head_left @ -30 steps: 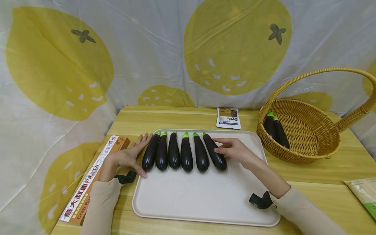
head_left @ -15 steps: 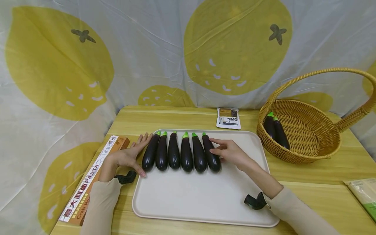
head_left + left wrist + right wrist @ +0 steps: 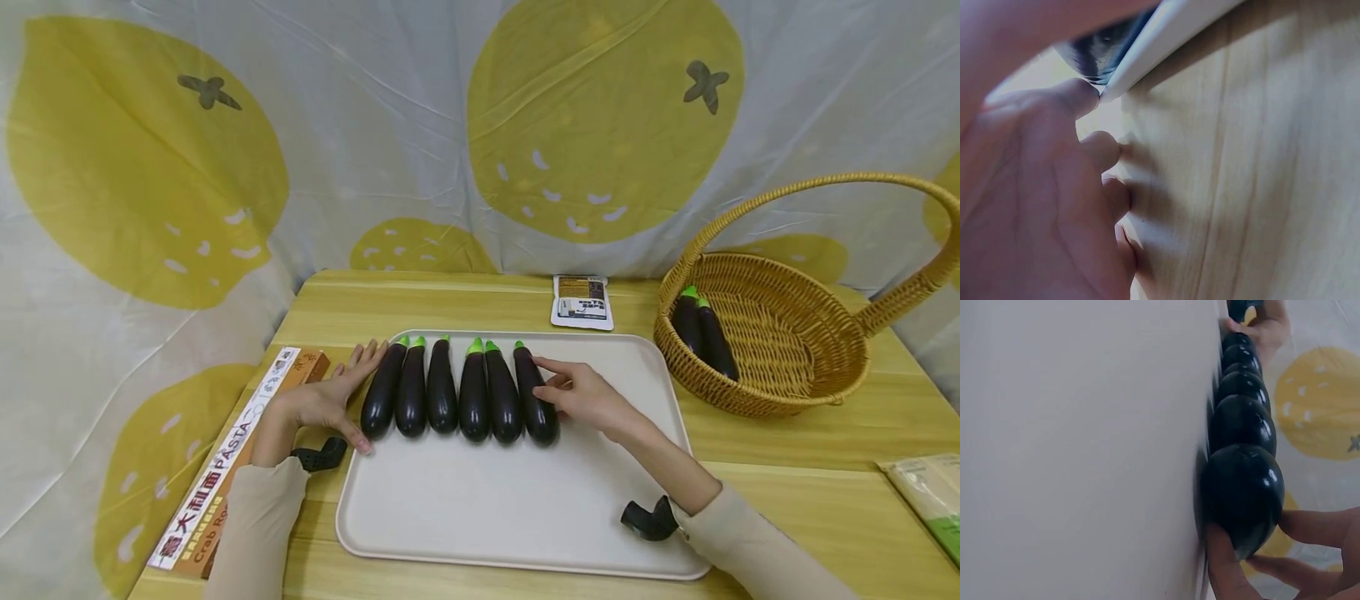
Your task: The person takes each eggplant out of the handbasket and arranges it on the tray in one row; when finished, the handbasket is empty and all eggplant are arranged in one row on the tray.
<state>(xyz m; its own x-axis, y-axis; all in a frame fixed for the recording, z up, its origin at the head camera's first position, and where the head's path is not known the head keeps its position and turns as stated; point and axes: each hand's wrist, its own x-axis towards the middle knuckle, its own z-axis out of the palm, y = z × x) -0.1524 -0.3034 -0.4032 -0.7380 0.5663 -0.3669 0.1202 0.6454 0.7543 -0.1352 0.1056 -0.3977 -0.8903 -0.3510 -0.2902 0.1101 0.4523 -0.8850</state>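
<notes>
A row of several dark eggplants (image 3: 442, 392) with green stem ends lies on the off-white tray (image 3: 517, 508). At the row's right end, my right hand (image 3: 588, 398) holds the last eggplant (image 3: 537, 404) by its side. The right wrist view shows thumb and fingers bent about that eggplant (image 3: 1242, 487), which rests close to its neighbour. My left hand (image 3: 330, 400) rests spread along the tray's left edge, beside the leftmost eggplant (image 3: 382, 392). In the left wrist view its fingertips (image 3: 1102, 150) touch the wooden table and the tray's rim.
Two more eggplants (image 3: 705, 337) lie in a handled wicker basket (image 3: 795, 400) at the right. A pasta box (image 3: 225, 467) sits under the left forearm. Behind the tray is a small white packet (image 3: 582, 302); another packet (image 3: 926, 500) lies at the right edge.
My right hand has slid the rightmost eggplant leftward, and the eggplant beside it has shifted left too, narrowing the gaps. The left hand has stayed in place.
</notes>
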